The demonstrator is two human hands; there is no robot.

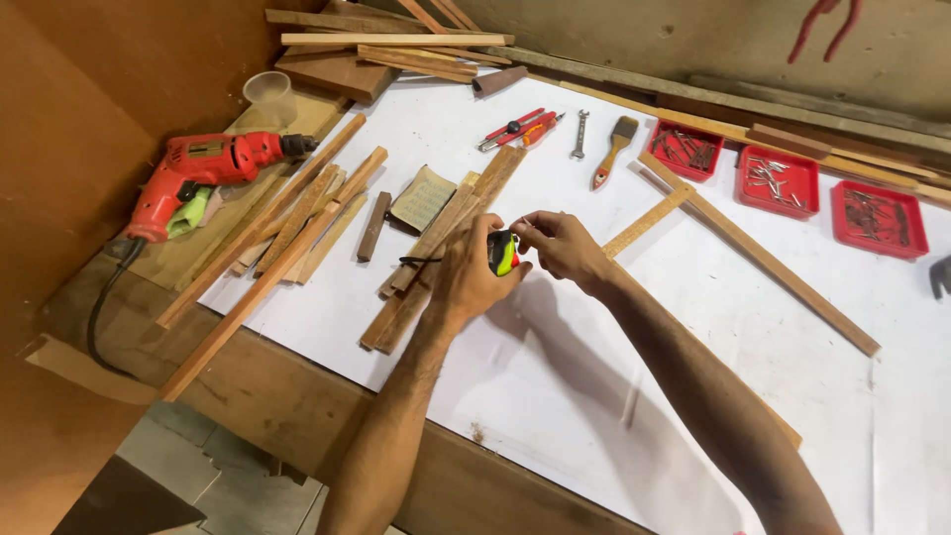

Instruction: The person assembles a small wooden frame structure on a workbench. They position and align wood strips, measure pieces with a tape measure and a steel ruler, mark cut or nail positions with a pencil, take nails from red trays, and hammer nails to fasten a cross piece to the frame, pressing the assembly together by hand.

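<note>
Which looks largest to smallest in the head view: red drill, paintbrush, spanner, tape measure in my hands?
1. Red drill
2. Paintbrush
3. Spanner

The tape measure is mostly hidden by the left hand and nearer the camera, so unranked.

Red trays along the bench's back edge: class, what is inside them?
All three red trays hold small loose metal pieces, perhaps nails or screws; the kind is too small to tell. Tray floors beneath are mostly covered.
</note>
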